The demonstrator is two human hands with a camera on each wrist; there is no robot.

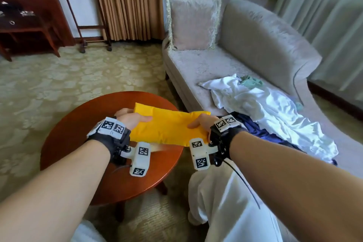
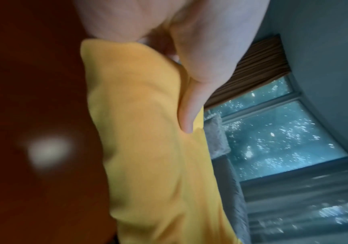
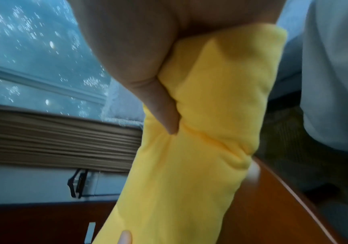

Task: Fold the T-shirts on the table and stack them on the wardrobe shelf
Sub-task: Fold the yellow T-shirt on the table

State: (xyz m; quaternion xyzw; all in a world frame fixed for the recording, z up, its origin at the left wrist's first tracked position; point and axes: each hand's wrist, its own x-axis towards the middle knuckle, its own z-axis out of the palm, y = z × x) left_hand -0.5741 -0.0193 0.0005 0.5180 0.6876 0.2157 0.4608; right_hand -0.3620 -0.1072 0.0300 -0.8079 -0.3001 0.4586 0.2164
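Observation:
A folded yellow T-shirt (image 1: 169,125) is held above the round red-brown table (image 1: 78,124). My left hand (image 1: 131,118) grips its left end, thumb on top and fingers underneath. At the right end my right hand (image 1: 202,124) grips the same way. In the left wrist view my thumb presses into the yellow T-shirt (image 2: 148,140). The right wrist view shows my thumb dug into the yellow T-shirt (image 3: 200,132), with a left fingertip at the bottom edge. Unfolded white (image 1: 265,108), blue (image 1: 253,127) and green (image 1: 251,81) garments lie on the sofa (image 1: 196,68).
The grey sofa carries a pink fringed cushion (image 1: 193,23) at its far end. A dark wooden cabinet (image 1: 25,17) stands at the far left, with a garment rack (image 1: 92,31) beside brown curtains (image 1: 125,2). Patterned carpet (image 1: 59,80) covers the floor. My white-clad leg (image 1: 225,202) is beside the table.

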